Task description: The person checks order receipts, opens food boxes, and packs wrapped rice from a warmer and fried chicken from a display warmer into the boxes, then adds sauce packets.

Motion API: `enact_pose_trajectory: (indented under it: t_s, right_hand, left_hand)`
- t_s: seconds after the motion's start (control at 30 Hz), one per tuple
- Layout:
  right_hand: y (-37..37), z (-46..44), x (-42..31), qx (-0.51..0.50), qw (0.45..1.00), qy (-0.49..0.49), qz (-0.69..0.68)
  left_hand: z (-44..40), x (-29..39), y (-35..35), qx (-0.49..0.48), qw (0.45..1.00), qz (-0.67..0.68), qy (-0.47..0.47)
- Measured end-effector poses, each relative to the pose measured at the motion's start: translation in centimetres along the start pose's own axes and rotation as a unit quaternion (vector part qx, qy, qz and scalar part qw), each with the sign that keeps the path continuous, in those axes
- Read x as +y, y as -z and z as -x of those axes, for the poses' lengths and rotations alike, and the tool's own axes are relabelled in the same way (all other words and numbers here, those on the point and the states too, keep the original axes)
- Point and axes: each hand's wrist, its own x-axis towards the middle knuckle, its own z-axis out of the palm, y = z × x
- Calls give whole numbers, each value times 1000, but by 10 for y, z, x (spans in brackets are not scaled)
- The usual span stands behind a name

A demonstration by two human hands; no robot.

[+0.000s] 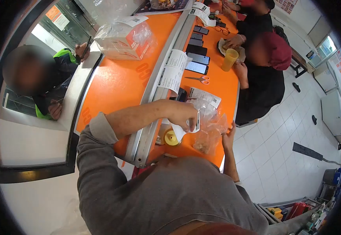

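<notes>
My left hand (183, 116) reaches across the metal rail with its fingers closed on a white printed receipt (178, 132). Beside it, a clear plastic bag (209, 131) lies on the orange counter, with something brownish in its lower part that I cannot make out. My right hand (228, 137) is at the bag's right edge, fingers bent against the plastic; its grip is partly hidden. Below the receipt stands a round container with a yellow top (172, 137). Another printed slip (205, 97) lies just beyond the bag.
Orange-handled scissors (198, 79) and several phones (197, 67) lie farther up the counter (217, 84). A co-worker in a maroon cap (270, 78) sits at the right near a yellow cup (229, 60). Bagged boxes (121, 41) stand left of the metal rail (155, 94). Someone waits at the window.
</notes>
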Motion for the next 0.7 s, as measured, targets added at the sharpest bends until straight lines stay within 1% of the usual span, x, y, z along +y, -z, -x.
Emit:
enact_pose_trajectory:
  t_s: [0.07, 0.17, 0.23, 0.27, 0.37, 0.47, 0.5, 0.6, 0.67, 0.7]
  right_hand:
    - [17, -9, -47, 37, 999, 3, 32]
    - [24, -23, -84, 120, 985, 119, 28]
    - [24, -30, -112, 132, 981, 136, 31]
    - [24, -33, -125, 138, 979, 143, 32]
    - [18, -44, -153, 121, 963, 230, 67]
    - [9, -46, -178, 80, 964, 250, 46]
    - [4, -47, -185, 75, 964, 254, 39]
    - [-18, -51, -194, -29, 982, 170, -73]
    - [-36, -63, -198, -127, 975, 164, -74]
    - [-50, -71, -199, -173, 969, 113, -136]
  left_hand:
    - [2, 2, -1, 2, 1000, -7, 9]
    - [9, 22, 4, -12, 999, -14, 43]
    - [15, 38, 2, -31, 997, -9, 67]
    - [21, 51, 1, -21, 996, -28, 80]
    - [40, 75, -17, -6, 990, -78, 116]
    - [61, 91, -30, 40, 992, -42, 112]
    - [65, 91, -32, 40, 994, 6, 104]
    - [72, 66, -48, 90, 992, 54, 74]
    - [66, 73, -42, 104, 987, 79, 89]
    - [65, 75, -38, 111, 985, 90, 96]
